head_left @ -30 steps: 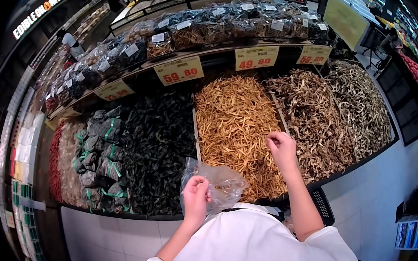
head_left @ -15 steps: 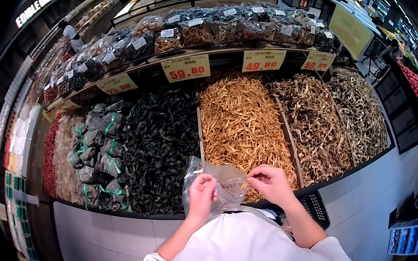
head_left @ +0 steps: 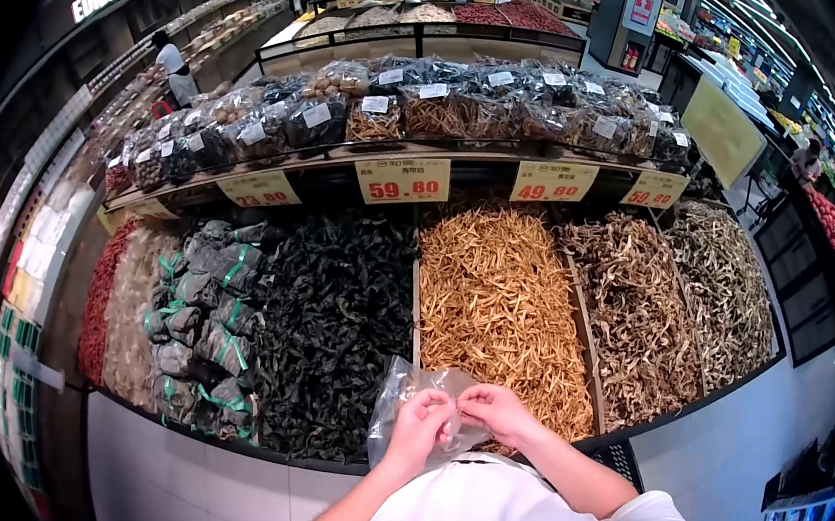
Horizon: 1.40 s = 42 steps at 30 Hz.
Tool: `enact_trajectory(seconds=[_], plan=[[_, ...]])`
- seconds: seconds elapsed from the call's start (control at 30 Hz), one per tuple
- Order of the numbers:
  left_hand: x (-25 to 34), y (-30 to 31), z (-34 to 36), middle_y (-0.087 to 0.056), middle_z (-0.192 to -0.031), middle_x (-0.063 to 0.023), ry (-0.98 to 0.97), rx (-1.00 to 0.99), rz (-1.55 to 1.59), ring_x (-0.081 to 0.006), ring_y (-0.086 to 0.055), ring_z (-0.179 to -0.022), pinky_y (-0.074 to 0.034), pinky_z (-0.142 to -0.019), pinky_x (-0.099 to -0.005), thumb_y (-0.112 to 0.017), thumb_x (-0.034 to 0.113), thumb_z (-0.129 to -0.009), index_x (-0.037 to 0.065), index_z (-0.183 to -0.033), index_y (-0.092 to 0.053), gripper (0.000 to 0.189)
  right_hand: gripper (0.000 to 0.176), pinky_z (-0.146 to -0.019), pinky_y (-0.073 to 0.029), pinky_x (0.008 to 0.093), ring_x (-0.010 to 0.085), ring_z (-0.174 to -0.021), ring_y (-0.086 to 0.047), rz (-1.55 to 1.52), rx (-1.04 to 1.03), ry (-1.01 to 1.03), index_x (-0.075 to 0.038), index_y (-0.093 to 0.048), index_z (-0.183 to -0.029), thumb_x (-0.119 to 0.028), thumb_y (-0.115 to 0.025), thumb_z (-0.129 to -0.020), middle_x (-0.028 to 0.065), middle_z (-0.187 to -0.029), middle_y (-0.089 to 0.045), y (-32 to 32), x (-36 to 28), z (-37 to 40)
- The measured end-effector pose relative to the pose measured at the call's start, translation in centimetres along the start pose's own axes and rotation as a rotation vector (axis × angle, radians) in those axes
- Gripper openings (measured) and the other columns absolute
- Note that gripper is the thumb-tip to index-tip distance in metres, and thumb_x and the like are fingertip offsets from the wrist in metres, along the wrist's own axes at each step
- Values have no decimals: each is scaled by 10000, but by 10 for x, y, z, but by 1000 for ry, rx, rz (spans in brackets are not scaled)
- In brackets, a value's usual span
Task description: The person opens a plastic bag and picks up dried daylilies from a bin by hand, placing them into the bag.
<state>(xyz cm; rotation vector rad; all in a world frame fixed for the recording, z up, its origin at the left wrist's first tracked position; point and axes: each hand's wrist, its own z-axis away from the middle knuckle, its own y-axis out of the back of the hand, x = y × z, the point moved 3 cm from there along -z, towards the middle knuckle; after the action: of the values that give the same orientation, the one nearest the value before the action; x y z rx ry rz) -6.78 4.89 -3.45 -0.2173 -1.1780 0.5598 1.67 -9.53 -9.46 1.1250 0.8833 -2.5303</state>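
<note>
A clear plastic bag (head_left: 391, 404) hangs at the front edge of the bins, its film spread around my fingers. My left hand (head_left: 425, 424) is closed on the bag, fingers curled together. Close beside it, almost touching, my right hand (head_left: 489, 410) pinches at the bag's edge with thumb and forefinger. Just beyond the hands lie golden-brown dried strips (head_left: 498, 309) in a bin, with black dried pieces (head_left: 336, 323) in the bin to their left.
Brown dried strips (head_left: 637, 327) fill a bin on the right. Grey bundles with green ties (head_left: 219, 342) lie left. Behind the bins runs a shelf of packed bags (head_left: 438, 97) with price signs (head_left: 402, 181). One person (head_left: 174, 66) stands far left.
My right hand has come left, close to my left hand. The view has tilted up, so the bins and shelf sit lower in the picture.
</note>
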Motion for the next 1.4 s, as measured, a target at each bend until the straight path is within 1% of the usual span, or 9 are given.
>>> enact_trajectory(seconds=[0.27, 0.53, 1.0, 1.13, 1.2, 1.27, 1.3, 1.33, 1.4], plan=[[-1, 8, -12, -569, -700, 20, -13, 63, 46, -43, -496, -543, -393, -485, -183, -612, 95, -956, 59, -1045, -560, 109, 118, -833, -563, 252, 173, -920, -671, -193, -113, -151, -4, -635, -1062, -23, -631, -946, 72, -1016, -658, 44, 8, 15], [0, 0, -12, -558, -673, 31, 20, -15, 52, -36, -482, -534, -372, -479, -182, -597, 69, -952, 66, -1055, -563, 109, 80, -800, -567, 241, 135, -865, -684, -100, -248, -186, -24, -664, -1009, -66, -657, -941, 37, -936, -688, 45, -11, 35], [11, 0, 0, -569, -688, 31, 115, -190, -97, -38, -503, -568, -382, -501, -186, -569, 48, -950, 67, -1021, -578, 74, 85, -785, -519, 237, 124, -858, -625, -195, 59, -88, 11, -644, -1001, -58, -620, -958, 47, -934, -646, -9, 10, -6], [16, 0, 3, -574, -688, 25, 131, -190, -94, -37, -500, -565, -379, -497, -185, -560, 39, -947, 62, -1021, -580, 80, 170, -698, -487, 230, 134, -811, -612, -207, 216, -145, -11, -622, -1113, -110, -592, -977, 60, -973, -647, -15, 16, -16], [13, 2, 2, -576, -690, 26, 98, -192, -105, -33, -499, -563, -378, -493, -182, -563, 44, -945, 63, -1028, -578, 87, 203, -686, -483, 232, 131, -811, -612, -191, 184, -123, -22, -622, -1141, -151, -558, -997, 68, -1006, -650, -18, 28, -20], [16, 5, 2, -574, -689, 30, 56, -141, -74, -29, -499, -563, -377, -490, -180, -564, 48, -945, 61, -1037, -575, 93, 246, -716, -495, 247, 127, -843, -618, -131, 141, -31, -17, -603, -1172, -189, -550, -1004, 71, -1025, -656, -38, 21, -17], [15, 9, 2, -570, -692, 31, 50, -101, -66, -29, -499, -561, -376, -486, -177, -568, 52, -945, 60, -1045, -568, 101, 306, -779, -505, 262, 134, -898, -629, 159, 4, 81, -5, -571, -1220, -211, -575, -994, 75, -1055, -659, -51, 4, -8], [14, 11, 1, -570, -692, 31, 45, -101, -66, -29, -499, -561, -376, -486, -177, -568, 52, -945, 60, -1045, -568, 101, 306, -779, -505, 262, 134, -898, -629, 162, 2, 84, -5, -571, -1220, -211, -575, -994, 75, -1055, -659, -49, 8, -8], [15, 16, 0, -597, -701, 3, -39, -23, 63, -33, -503, -559, -378, -494, -178, -576, 39, -947, 52, -1034, -568, 88, 323, -840, -503, 275, 144, -959, -632, 533, -201, 317, -4, -574, -1211, -242, -587, -993, 79, -1065, -661, -55, 14, -4]])
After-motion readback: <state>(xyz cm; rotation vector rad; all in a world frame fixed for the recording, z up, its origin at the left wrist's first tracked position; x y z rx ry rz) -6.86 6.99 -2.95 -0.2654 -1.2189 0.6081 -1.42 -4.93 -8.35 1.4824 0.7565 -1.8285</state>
